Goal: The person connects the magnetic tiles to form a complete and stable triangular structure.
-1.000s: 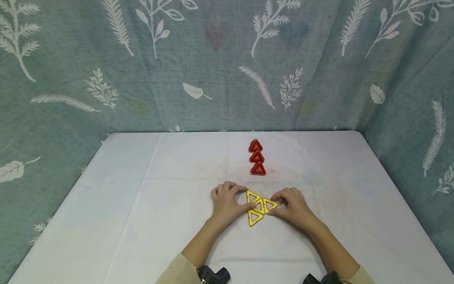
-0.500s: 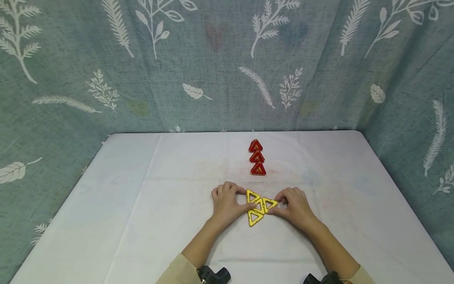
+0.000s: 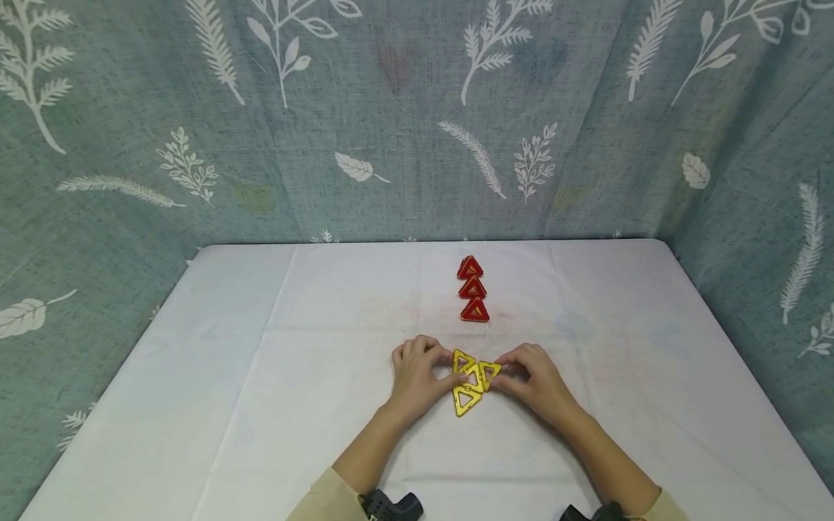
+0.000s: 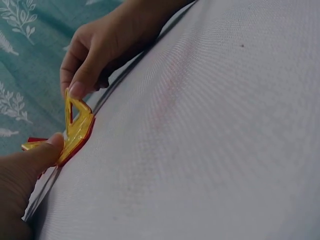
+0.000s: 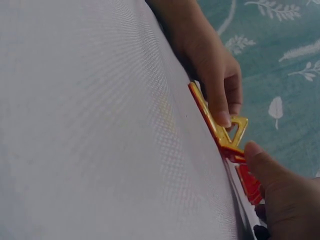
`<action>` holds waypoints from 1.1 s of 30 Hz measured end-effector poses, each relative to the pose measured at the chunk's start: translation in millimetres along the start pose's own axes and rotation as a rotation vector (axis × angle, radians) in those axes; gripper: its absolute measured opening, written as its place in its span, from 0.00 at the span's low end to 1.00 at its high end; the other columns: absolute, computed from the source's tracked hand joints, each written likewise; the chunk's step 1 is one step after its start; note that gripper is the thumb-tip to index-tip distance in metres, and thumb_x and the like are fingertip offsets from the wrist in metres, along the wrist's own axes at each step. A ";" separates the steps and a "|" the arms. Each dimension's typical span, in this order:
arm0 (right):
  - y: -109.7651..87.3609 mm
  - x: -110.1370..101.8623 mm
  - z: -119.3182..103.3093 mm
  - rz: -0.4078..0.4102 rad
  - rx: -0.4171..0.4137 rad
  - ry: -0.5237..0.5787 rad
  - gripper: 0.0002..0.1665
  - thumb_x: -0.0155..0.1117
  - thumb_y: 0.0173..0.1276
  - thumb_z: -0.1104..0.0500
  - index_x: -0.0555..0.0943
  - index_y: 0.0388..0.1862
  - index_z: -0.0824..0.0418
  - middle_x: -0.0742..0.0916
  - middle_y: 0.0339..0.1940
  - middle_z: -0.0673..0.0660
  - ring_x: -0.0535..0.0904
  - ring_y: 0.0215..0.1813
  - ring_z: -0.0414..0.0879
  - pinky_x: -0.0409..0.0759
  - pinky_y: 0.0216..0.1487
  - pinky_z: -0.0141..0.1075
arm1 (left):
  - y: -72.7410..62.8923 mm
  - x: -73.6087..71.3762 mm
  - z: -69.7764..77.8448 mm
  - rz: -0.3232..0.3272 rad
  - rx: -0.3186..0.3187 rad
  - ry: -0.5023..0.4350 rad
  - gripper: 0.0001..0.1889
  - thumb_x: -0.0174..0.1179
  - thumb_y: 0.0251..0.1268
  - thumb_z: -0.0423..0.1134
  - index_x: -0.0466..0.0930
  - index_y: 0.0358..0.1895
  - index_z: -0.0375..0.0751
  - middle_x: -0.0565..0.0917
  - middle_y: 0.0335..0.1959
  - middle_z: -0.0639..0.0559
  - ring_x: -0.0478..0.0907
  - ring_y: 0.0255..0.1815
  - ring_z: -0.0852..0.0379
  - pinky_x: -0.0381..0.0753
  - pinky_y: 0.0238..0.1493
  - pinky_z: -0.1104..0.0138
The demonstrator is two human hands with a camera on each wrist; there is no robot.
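Several yellow triangular magnetic tiles (image 3: 467,401) lie edge to edge on the table in front of the person. My left hand (image 3: 415,376) grips them from the left, its thumb over the middle tile and its index finger at the upper tile's corner. On the other side my right hand (image 3: 537,380) pinches the right-hand tile (image 3: 489,371) at its outer end. That tile tilts up from the table, hinged on the middle one, as the left wrist view shows with the raised tile (image 4: 69,115). Red edges show under the yellow in both wrist views.
Beyond the hands, three small red pyramids (image 3: 474,311) stand in a row running toward the table's back edge. A white cloth covers the table (image 3: 293,398). Blue-green leaf-patterned curtain (image 3: 404,108) hangs behind and at both sides.
The right-hand tile has risen from lying flat to tilted, its outer tip drawn inward. My right hand has shifted slightly left with it; the left hand stays nearly in place.
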State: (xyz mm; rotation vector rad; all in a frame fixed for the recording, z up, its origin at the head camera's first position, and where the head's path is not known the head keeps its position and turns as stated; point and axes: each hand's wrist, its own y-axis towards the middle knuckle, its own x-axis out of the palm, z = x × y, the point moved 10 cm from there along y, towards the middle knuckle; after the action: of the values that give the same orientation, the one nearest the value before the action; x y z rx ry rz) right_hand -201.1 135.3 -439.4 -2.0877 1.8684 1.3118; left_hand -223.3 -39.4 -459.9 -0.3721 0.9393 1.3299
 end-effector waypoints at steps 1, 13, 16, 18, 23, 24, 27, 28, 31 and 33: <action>-0.1 0.0 -1.1 0.008 -0.014 0.007 0.19 0.79 0.43 0.60 0.83 0.36 0.57 0.81 0.30 0.45 0.70 0.35 0.38 0.69 0.37 0.31 | 0.0 -0.3 1.6 0.001 0.012 0.000 0.17 0.71 0.48 0.54 0.83 0.37 0.48 0.70 0.42 0.55 0.63 0.47 0.53 0.51 0.59 0.50; 0.2 11.1 -18.4 0.043 -0.078 -0.050 0.14 0.76 0.49 0.60 0.85 0.35 0.61 0.81 0.28 0.47 0.70 0.31 0.36 0.68 0.34 0.30 | -2.4 -5.2 12.0 0.052 0.137 -0.009 0.13 0.72 0.47 0.49 0.87 0.34 0.47 0.71 0.41 0.55 0.64 0.45 0.53 0.55 0.55 0.51; -0.6 11.7 -17.3 0.030 -0.055 -0.089 0.12 0.75 0.50 0.59 0.86 0.35 0.60 0.81 0.28 0.45 0.68 0.30 0.35 0.66 0.34 0.31 | -2.7 -5.1 14.3 0.057 0.154 -0.018 0.13 0.72 0.48 0.49 0.88 0.34 0.46 0.72 0.41 0.55 0.64 0.45 0.53 0.55 0.55 0.52; -0.7 12.2 -17.4 0.024 -0.050 -0.111 0.11 0.75 0.51 0.58 0.86 0.35 0.59 0.81 0.27 0.44 0.67 0.30 0.34 0.65 0.34 0.32 | -2.4 -4.7 15.0 0.057 0.158 -0.023 0.12 0.72 0.49 0.48 0.88 0.35 0.47 0.72 0.41 0.55 0.64 0.44 0.54 0.56 0.55 0.52; -1.4 13.4 -20.7 0.024 -0.064 -0.154 0.10 0.74 0.53 0.58 0.87 0.35 0.59 0.81 0.27 0.44 0.67 0.30 0.34 0.65 0.34 0.34 | -2.5 -5.5 17.0 0.052 0.173 -0.045 0.12 0.71 0.50 0.47 0.89 0.37 0.47 0.73 0.40 0.54 0.65 0.45 0.54 0.57 0.53 0.53; -1.5 13.6 -21.3 0.024 -0.068 -0.162 0.10 0.74 0.53 0.58 0.87 0.35 0.59 0.81 0.27 0.44 0.67 0.30 0.34 0.65 0.34 0.34 | -2.5 -5.3 17.2 0.048 0.174 -0.047 0.12 0.71 0.50 0.47 0.89 0.37 0.47 0.73 0.40 0.55 0.65 0.45 0.54 0.57 0.53 0.53; -2.2 14.8 -21.6 0.020 -0.075 -0.185 0.11 0.74 0.53 0.58 0.87 0.36 0.59 0.80 0.26 0.44 0.67 0.30 0.35 0.64 0.35 0.34 | -2.8 -4.1 17.1 0.037 0.177 -0.049 0.12 0.70 0.51 0.47 0.89 0.38 0.47 0.73 0.40 0.55 0.65 0.45 0.54 0.57 0.54 0.53; -2.5 15.3 -21.7 0.018 -0.080 -0.194 0.11 0.74 0.53 0.57 0.87 0.36 0.59 0.80 0.26 0.44 0.67 0.30 0.35 0.64 0.35 0.34 | -2.8 -3.9 17.1 0.035 0.178 -0.048 0.12 0.70 0.51 0.47 0.89 0.38 0.47 0.73 0.41 0.55 0.65 0.45 0.53 0.57 0.54 0.53; -3.1 16.2 -22.2 0.017 -0.095 -0.210 0.13 0.74 0.52 0.57 0.87 0.37 0.59 0.80 0.26 0.44 0.67 0.31 0.35 0.65 0.35 0.35 | -3.0 -3.4 16.9 0.035 0.182 -0.048 0.12 0.70 0.51 0.47 0.89 0.37 0.46 0.73 0.40 0.54 0.65 0.45 0.53 0.57 0.54 0.54; -3.3 16.6 -23.7 0.019 -0.116 -0.221 0.13 0.74 0.52 0.56 0.87 0.38 0.59 0.79 0.26 0.45 0.67 0.30 0.36 0.65 0.36 0.35 | -3.2 -3.5 16.9 0.037 0.187 -0.048 0.12 0.70 0.51 0.47 0.89 0.37 0.47 0.73 0.40 0.55 0.65 0.45 0.54 0.57 0.54 0.54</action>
State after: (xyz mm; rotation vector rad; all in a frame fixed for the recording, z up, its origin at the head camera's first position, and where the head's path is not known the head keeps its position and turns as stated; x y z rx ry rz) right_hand -186.9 110.1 -435.8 -1.8860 1.7639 1.6169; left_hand -214.0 -30.4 -448.0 -0.1791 1.0248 1.2676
